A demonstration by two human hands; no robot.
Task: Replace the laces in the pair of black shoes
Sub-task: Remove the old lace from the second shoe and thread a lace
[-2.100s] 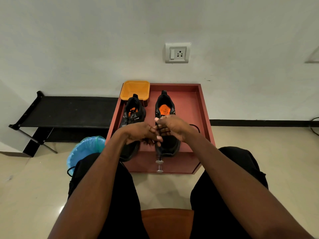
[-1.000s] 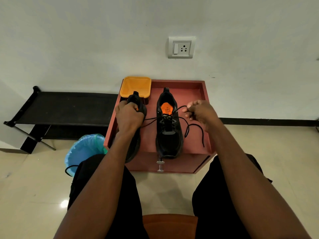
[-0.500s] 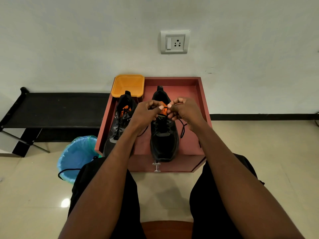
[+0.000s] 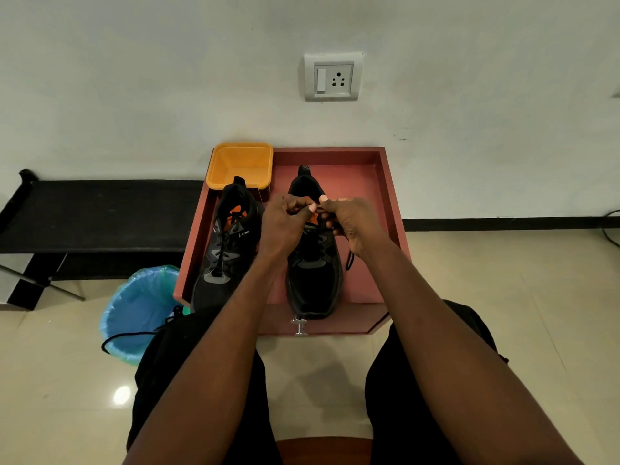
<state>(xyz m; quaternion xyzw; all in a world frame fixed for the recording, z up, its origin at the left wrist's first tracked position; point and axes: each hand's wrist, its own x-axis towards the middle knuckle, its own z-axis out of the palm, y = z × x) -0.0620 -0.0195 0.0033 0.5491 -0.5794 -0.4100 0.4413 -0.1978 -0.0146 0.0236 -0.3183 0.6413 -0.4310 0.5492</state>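
Two black shoes stand side by side, toes toward the near edge, in a shallow reddish-brown tray (image 4: 389, 182) set against the wall. The left shoe (image 4: 228, 250) is already laced in black, with grey panels and an orange lining showing at its mouth; the right shoe (image 4: 313, 280) is matte black, its toe reaching the tray's near lip. Over the right shoe's tongue the left hand (image 4: 285, 226) and right hand (image 4: 355, 223) meet, fingertips pinched narrow — what they grip is hidden, though a black lace (image 4: 349, 261) end hangs just right of the shoe. Bare tray floor lies open to the right of that shoe. A glossy orange tub (image 4: 240, 164) fills the far-left corner, and a bin with a blue liner (image 4: 141, 310) stands on the smooth tile to the left.
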